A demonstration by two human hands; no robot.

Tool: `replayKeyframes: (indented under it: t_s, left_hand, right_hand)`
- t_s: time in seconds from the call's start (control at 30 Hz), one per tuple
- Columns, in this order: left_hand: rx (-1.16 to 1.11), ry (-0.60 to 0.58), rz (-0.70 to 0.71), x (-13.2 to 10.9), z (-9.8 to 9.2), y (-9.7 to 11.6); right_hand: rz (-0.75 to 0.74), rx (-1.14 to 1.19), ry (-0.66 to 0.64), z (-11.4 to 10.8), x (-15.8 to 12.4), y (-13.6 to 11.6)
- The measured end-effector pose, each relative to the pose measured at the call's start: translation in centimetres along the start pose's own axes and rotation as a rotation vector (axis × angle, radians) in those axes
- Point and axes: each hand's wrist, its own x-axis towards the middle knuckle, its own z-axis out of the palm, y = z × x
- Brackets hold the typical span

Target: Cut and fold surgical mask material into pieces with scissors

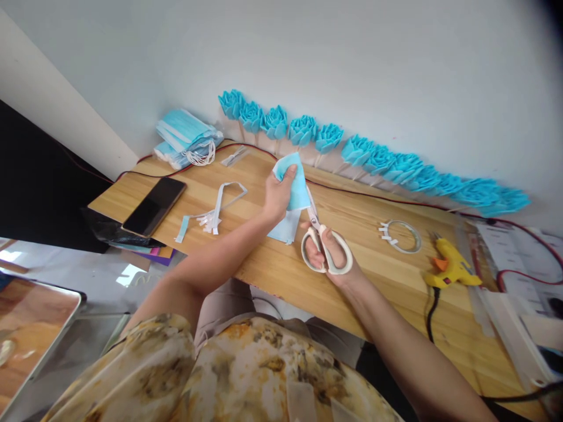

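Note:
Above the table, my left hand pinches a light blue piece of mask fabric between thumb and fingers. My right hand has its fingers through the handles of white-handled scissors. The blades point away from me and lie against the right edge of the fabric; whether they are cutting it cannot be made out. Below the held piece, another pale blue piece of fabric lies on the wooden table. Thin white cut strips and a small blue scrap lie to the left.
A stack of blue masks sits at the back left, near a black phone. Blue fabric flowers on sticks lean along the wall. To the right are a tape roll and a yellow glue gun with its cord.

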Motion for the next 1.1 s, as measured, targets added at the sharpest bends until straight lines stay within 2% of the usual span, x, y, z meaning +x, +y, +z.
replayKeyframes:
  t_s: [0.3,0.67,0.83,1.1]
  left_hand:
    - [-0.071,-0.044,-0.024,0.1,-0.1,0.3]
    - [-0.035,-0.043,0.012,0.8,-0.5,-0.3]
    - [-0.019,0.000,0.038,1.4,-0.7,-0.3]
    - [-0.040,-0.044,-0.008,0.4,-0.3,-0.2]
  right_hand:
    - [-0.002,0.026,-0.204,-0.3,0.2,-0.4]
    - [0.052,-0.012,-0.198,-0.1,0.0,-1.2]
    - [0.051,-0.026,-0.207,-0.2,-0.2,-1.0]
    - [0.035,-0.021,-0.170,0.1,0.0,-1.2]
